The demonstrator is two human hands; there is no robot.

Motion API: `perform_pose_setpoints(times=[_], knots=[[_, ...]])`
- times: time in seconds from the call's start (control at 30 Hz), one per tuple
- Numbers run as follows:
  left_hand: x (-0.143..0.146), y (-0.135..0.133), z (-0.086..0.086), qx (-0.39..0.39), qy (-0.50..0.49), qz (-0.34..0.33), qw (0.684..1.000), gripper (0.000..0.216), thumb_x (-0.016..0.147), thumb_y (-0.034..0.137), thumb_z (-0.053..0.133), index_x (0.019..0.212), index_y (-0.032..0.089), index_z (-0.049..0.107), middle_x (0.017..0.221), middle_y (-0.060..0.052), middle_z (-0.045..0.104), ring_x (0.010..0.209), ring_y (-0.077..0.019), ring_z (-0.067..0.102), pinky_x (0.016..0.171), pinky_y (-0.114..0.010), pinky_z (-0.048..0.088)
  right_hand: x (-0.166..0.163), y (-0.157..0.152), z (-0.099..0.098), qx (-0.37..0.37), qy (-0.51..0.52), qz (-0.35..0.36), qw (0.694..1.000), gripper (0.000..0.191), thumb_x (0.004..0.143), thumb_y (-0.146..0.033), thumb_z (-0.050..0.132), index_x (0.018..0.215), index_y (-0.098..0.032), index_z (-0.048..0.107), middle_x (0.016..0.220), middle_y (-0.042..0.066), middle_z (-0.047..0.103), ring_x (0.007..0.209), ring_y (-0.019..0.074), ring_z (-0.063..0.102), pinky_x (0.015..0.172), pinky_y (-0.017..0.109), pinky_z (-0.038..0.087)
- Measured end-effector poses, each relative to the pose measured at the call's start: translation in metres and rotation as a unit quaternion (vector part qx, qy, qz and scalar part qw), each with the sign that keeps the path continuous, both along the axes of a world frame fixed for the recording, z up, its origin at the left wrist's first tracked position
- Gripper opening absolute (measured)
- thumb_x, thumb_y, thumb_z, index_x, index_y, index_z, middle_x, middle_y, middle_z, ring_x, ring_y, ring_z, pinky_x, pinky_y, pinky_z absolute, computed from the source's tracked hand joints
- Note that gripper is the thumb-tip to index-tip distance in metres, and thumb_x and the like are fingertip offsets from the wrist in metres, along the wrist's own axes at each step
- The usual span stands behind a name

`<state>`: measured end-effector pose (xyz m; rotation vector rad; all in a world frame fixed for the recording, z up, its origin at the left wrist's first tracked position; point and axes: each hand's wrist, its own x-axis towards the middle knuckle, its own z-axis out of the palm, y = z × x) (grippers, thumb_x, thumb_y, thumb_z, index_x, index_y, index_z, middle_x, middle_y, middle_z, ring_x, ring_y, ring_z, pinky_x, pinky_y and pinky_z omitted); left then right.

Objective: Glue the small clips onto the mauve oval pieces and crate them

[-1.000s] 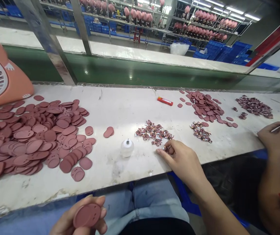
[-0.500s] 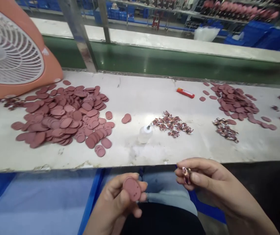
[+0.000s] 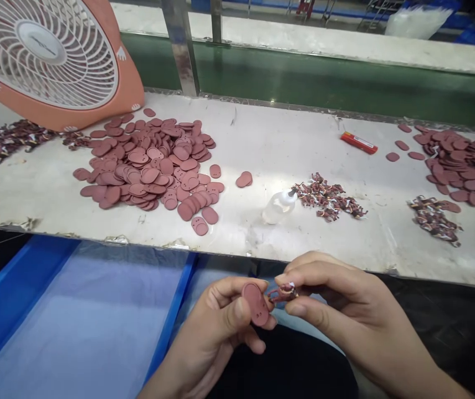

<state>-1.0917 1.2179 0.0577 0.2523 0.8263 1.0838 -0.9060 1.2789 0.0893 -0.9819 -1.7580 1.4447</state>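
My left hand (image 3: pixel 224 321) pinches an oval reddish-brown base (image 3: pixel 255 305) between thumb and fingers. Small holes show on the face of this base. In my right hand (image 3: pixel 337 299) is a small brown figurine (image 3: pixel 285 293), which looks like a horse, held by thumb and fingertips. Its thin legs point left at the base, close to it; whether they touch I cannot tell. Both hands are in front of the table edge, above my lap. On the table, a heap of similar bases (image 3: pixel 149 160) lies to the left, and a pile of similar figurines (image 3: pixel 328 197) lies beyond my right hand.
A clear bottle with a dark tip (image 3: pixel 279 206) stands beside the figurines. An orange fan (image 3: pixel 131 83) stands at the back left. A red tube-like item (image 3: pixel 359 143), more bases (image 3: pixel 465 163) and more figurines (image 3: pixel 435 220) lie on the right. A metal post (image 3: pixel 181 50) rises behind the table.
My hands have come together, bringing the figurine left to the base. The base has turned more edge-on. The view has shifted, so the table things appear farther right and higher.
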Motion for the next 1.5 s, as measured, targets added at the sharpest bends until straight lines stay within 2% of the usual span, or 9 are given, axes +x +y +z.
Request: perform_pose_setpoints(times=[0.1,0.3,0.47,0.73,0.87,1.1,1.5], knots=[[0.001,0.001,0.002,0.001,-0.005,-0.003,1.000,0.028,0.067,0.043,0.086,0.083,0.020,0.080,0.070,-0.002,0.070,0.067,-0.0106,0.065,0.053,-0.014,0.053,-0.003,0.004,0.005,0.055,-0.037,0.012,0.998,0.011,0.088,-0.027,0.073,0.096,-0.034,0.072,0.083,-0.004,0.072,0.074,0.0118,0.068,0.066,0.020,0.055],[0.001,0.002,0.001,-0.001,-0.019,-0.003,1.000,0.025,0.068,0.040,0.086,0.077,0.017,0.079,0.068,-0.001,0.071,0.064,-0.0097,0.066,0.052,-0.013,0.054,-0.005,0.009,0.011,0.105,-0.071,0.064,0.990,0.018,0.090,-0.020,0.071,0.101,-0.034,0.069,0.083,-0.008,0.073,0.073,0.0080,0.067,0.068,0.018,0.052],[0.000,0.004,0.001,-0.017,-0.013,-0.006,1.000,0.027,0.066,0.042,0.087,0.075,0.017,0.079,0.065,-0.002,0.071,0.061,-0.0095,0.066,0.051,-0.014,0.055,-0.005,0.012,0.016,0.117,-0.054,0.095,0.987,0.019,0.089,-0.011,0.069,0.101,-0.026,0.070,0.085,-0.007,0.073,0.076,0.0044,0.067,0.072,0.012,0.051],[0.000,0.006,0.000,-0.013,-0.012,0.000,1.000,0.031,0.063,0.044,0.088,0.072,0.016,0.078,0.063,-0.001,0.068,0.058,-0.0088,0.064,0.050,-0.014,0.055,-0.005,0.016,0.019,0.141,-0.067,0.127,0.980,0.020,0.091,-0.009,0.065,0.106,-0.023,0.068,0.087,-0.007,0.071,0.078,0.0010,0.066,0.074,0.009,0.049],[0.000,0.007,-0.001,-0.021,-0.012,0.005,1.000,0.032,0.062,0.045,0.088,0.069,0.016,0.077,0.063,-0.001,0.068,0.058,-0.0085,0.064,0.050,-0.014,0.055,-0.006,0.018,0.019,0.142,-0.077,0.132,0.978,0.016,0.092,-0.010,0.064,0.103,-0.021,0.068,0.087,-0.007,0.071,0.078,0.0006,0.066,0.074,0.009,0.048],[0.000,0.005,-0.002,-0.028,-0.011,0.012,0.999,0.034,0.062,0.047,0.088,0.066,0.016,0.076,0.061,-0.001,0.067,0.056,-0.0078,0.063,0.049,-0.013,0.054,-0.008,0.016,0.015,0.121,-0.079,0.121,0.982,0.018,0.090,-0.010,0.067,0.099,-0.025,0.068,0.085,-0.010,0.071,0.075,-0.0007,0.065,0.072,0.008,0.048],[0.002,0.002,-0.003,-0.032,-0.025,0.014,0.999,0.031,0.067,0.046,0.085,0.068,0.016,0.076,0.066,-0.001,0.069,0.059,-0.0076,0.064,0.048,-0.012,0.054,-0.008,0.018,0.016,0.105,-0.076,0.130,0.983,0.015,0.089,-0.010,0.067,0.096,-0.024,0.067,0.083,-0.008,0.072,0.072,0.0018,0.066,0.069,0.011,0.049]])
